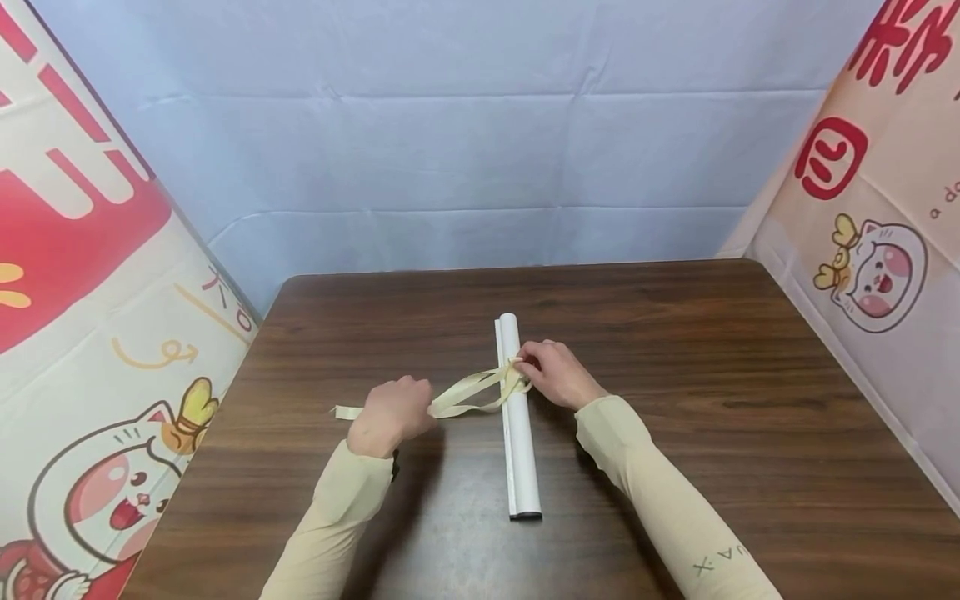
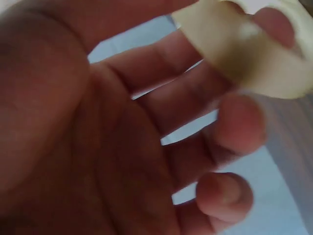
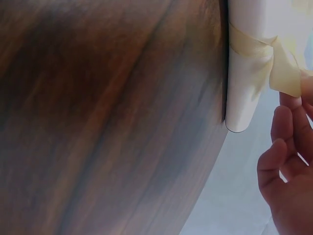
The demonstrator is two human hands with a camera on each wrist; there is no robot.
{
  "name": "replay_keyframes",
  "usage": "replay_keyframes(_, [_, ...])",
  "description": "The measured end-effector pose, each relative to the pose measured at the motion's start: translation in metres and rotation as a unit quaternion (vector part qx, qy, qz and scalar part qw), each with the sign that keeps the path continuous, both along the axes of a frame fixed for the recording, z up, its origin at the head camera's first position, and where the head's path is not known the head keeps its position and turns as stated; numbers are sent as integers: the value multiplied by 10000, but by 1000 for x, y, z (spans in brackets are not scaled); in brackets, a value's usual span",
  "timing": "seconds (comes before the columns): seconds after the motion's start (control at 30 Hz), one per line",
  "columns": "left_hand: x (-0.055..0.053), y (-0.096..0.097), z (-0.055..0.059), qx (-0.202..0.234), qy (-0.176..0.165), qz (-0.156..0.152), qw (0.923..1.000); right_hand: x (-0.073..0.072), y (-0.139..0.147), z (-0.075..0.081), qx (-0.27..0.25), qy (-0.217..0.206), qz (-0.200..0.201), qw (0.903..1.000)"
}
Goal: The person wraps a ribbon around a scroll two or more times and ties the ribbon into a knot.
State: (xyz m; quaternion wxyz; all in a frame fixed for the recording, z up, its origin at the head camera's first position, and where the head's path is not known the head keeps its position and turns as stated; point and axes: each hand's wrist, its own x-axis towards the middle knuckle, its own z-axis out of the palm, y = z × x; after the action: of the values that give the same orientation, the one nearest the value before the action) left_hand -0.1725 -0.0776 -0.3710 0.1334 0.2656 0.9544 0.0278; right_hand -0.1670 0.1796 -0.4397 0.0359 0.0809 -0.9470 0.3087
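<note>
A white rolled-up sheet lies lengthwise on the table, with a cream ribbon wrapped round its middle. Left of the roll, my left hand pinches the ribbon, and a tail sticks out past the hand. In the left wrist view the ribbon passes between the thumb and fingertips while the lower fingers curl loosely. My right hand pinches the ribbon just at the roll's right side. The right wrist view shows a ribbon fold at those fingertips, beside the band around the roll.
The dark brown wooden table extends round the roll on all sides. Behind it hangs a pale blue-grey cloth. Printed cartoon banners stand at the left and right.
</note>
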Motion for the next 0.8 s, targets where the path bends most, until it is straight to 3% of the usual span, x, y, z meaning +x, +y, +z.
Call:
replay_keyframes(0.2, [16,0,13,183,-327,-300,9988,-1,0,0,-18,-100,-59,9999])
replay_keyframes(0.4, [34,4,22,265,-473,-873,9947,-2,0,-1,-65,-31,-42,10000])
replay_keyframes(0.63, [60,11,29,206,-342,-1651,9855,-3,1,-2,-50,70,-40,10000])
replay_keyframes(0.8, [78,18,30,-21,-181,-1899,9816,-4,1,-4,-43,63,-34,10000])
